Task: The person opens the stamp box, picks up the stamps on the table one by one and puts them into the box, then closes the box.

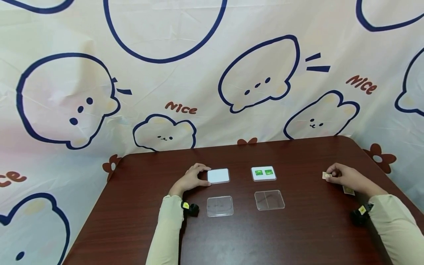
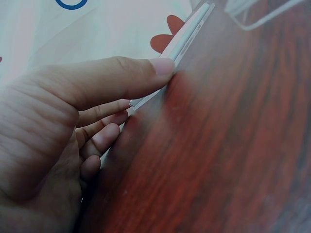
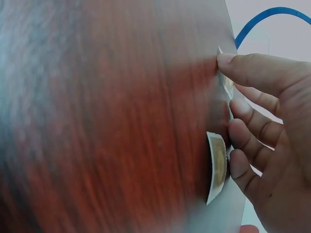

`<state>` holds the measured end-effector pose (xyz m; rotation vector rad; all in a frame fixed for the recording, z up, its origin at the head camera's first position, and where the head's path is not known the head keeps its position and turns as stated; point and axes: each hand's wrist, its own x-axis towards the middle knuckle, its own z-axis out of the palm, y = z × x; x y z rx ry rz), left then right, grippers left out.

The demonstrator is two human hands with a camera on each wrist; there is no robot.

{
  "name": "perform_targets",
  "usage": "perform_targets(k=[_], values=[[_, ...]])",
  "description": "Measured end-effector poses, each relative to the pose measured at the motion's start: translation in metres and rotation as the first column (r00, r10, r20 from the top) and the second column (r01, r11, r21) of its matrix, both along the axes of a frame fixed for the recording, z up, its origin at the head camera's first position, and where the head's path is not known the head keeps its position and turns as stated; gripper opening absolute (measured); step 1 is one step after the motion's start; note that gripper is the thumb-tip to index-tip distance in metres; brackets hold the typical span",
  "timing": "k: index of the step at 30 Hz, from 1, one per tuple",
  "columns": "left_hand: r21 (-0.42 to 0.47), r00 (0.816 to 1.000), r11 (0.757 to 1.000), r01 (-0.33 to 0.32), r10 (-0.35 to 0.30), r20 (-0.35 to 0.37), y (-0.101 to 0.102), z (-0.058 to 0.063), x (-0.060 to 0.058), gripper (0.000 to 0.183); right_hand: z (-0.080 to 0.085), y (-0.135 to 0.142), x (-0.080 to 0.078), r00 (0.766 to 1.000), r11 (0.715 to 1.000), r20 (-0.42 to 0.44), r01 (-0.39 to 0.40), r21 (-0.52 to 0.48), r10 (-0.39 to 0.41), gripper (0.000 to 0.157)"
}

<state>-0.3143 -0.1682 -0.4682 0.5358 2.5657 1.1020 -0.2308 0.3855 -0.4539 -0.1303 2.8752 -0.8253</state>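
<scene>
In the head view my left hand [image 1: 190, 179] grips the left end of a flat white rectangular case [image 1: 219, 176], thumb at its near edge and fingers at the far one. The left wrist view shows the thumb along the edge of the white case [image 2: 181, 42]. On the right, my right hand [image 1: 349, 179] pinches a small pale square sticker-like piece [image 1: 325, 175] between thumb and fingers, just over the table. Under that hand lies a second piece [image 1: 348, 190], yellowish with a white border; in the right wrist view this second piece [image 3: 218, 165] is slightly curled.
A similar white case [image 1: 263, 178] with two green stickers [image 1: 268, 172] lies right of the first one. Nearer me are two clear plastic lids or trays, a left one [image 1: 220, 206] and a right one [image 1: 269, 200]. A patterned cloth [image 1: 212, 81] hangs behind the brown table [image 1: 298, 235].
</scene>
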Motion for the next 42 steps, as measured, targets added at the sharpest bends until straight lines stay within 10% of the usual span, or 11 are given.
perform_targets(k=[42], values=[[-0.004, 0.999, 1.000, 0.012, -0.013, -0.040, -0.002, -0.002, 0.001, 0.055, 0.033, -0.122, -0.048, 0.996, 0.982, -0.008, -0.091, -0.164, 0.091, 0.034]])
